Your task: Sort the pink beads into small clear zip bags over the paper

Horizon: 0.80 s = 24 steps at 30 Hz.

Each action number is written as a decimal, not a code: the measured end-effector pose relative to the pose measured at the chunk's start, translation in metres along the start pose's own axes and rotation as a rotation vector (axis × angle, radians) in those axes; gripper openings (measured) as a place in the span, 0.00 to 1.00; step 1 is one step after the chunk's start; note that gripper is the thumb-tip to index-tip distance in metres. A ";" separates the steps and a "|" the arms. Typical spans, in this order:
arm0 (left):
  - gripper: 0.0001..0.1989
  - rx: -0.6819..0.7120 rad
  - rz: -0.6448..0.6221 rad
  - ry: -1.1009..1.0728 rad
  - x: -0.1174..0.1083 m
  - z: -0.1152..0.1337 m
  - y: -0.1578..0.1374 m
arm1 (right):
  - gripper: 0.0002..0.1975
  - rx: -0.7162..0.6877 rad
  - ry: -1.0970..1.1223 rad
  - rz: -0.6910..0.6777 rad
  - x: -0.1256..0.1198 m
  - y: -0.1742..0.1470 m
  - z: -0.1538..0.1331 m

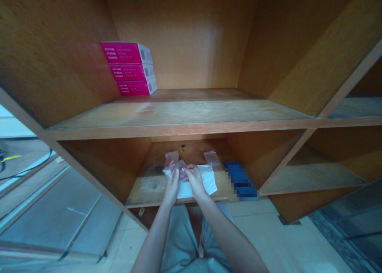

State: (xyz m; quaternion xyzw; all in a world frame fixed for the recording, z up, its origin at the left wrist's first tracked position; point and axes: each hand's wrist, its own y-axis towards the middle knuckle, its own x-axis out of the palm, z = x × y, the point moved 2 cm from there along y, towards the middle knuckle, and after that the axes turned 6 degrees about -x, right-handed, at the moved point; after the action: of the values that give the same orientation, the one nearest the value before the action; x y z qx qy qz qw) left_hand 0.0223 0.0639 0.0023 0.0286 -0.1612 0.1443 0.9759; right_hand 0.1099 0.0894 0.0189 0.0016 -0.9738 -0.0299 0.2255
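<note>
Between both hands is a clear plastic bag [179, 167], held above the lower shelf. My left hand [172, 180] grips its left side, with the thumb on top. My right hand [193, 176] pinches the bag's right edge with closed fingers. Under the hands lies a white sheet [210, 179], partly covered by them. A small clear bag with something pinkish [171, 157] rests just behind the left hand. Farther right, another flat clear bag [212, 158] lies behind the sheet. What the held bag contains is too small to make out.
Three stacked pink boxes [131, 68] stand at the left of the upper shelf [191, 112]. A blurred-out dark blue object [241, 180] lies on the lower shelf's right side. Wooden side walls enclose the compartment, and a glass case [59, 213] stands at left.
</note>
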 end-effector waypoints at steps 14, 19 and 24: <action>0.21 -0.095 -0.101 -0.048 0.001 -0.002 -0.002 | 0.09 -0.256 -0.020 0.014 -0.022 0.028 -0.028; 0.24 -0.098 -0.097 -0.024 -0.001 -0.001 -0.002 | 0.09 -0.248 -0.018 -0.009 -0.025 0.032 -0.030; 0.25 -0.090 -0.105 -0.025 0.000 -0.001 -0.002 | 0.08 -0.277 -0.049 0.030 -0.027 0.038 -0.030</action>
State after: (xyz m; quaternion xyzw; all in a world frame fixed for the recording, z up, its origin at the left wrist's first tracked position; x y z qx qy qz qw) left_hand 0.0227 0.0622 0.0017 -0.0051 -0.1778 0.0853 0.9803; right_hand 0.1479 0.1262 0.0362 -0.0448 -0.9655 -0.1606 0.1999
